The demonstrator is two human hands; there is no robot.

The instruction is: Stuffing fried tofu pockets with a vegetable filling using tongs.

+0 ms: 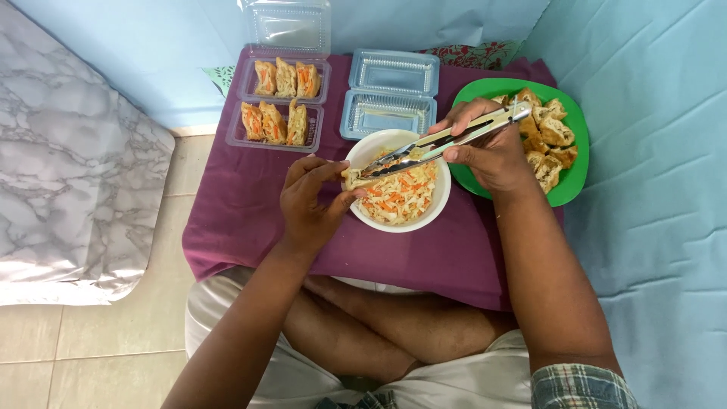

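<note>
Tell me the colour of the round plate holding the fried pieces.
The round plate is bright green, seen in the head view.

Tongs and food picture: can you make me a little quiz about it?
1. True or false: the right hand holds metal tongs.
2. What colour is the plate with the fried pieces? A) green B) red C) yellow
3. What does the left hand hold over the white bowl?

Key:
1. True, and the tong tips reach to the piece in the left hand.
2. A, green.
3. A small fried piece, held at the bowl's rim above the shredded filling.
</note>
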